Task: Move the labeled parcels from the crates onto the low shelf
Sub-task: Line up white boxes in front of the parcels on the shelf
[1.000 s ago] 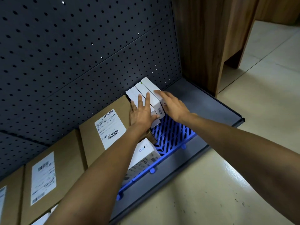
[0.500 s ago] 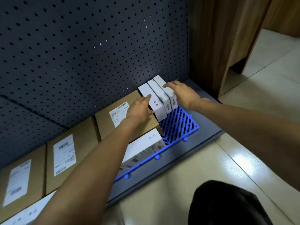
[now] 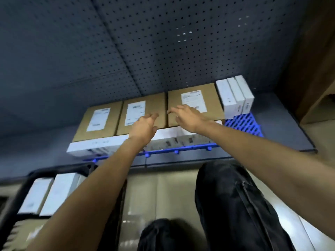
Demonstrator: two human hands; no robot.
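Three brown labeled parcels lie side by side on the low shelf: left parcel (image 3: 98, 121), middle parcel (image 3: 139, 111), right parcel (image 3: 194, 101). Three white boxes (image 3: 234, 96) stand upright at the right end, on the blue plastic grid (image 3: 243, 124). Flat white boxes (image 3: 101, 144) lie along the front of the brown parcels. My left hand (image 3: 145, 126) hovers over the middle parcel with fingers apart, holding nothing. My right hand (image 3: 188, 116) is spread above the right parcel, also empty. A black crate (image 3: 20, 194) at lower left holds white parcels (image 3: 56, 192).
The dark pegboard back wall (image 3: 163, 42) rises behind the shelf. A wooden cabinet (image 3: 315, 73) stands at the right. My knees in dark trousers (image 3: 235, 205) are over the pale floor in front of the grey shelf edge (image 3: 181, 161).
Both hands have let go of the upright white boxes and drawn back to the left over the brown parcels. The view has pulled back, showing my knees and the crate.
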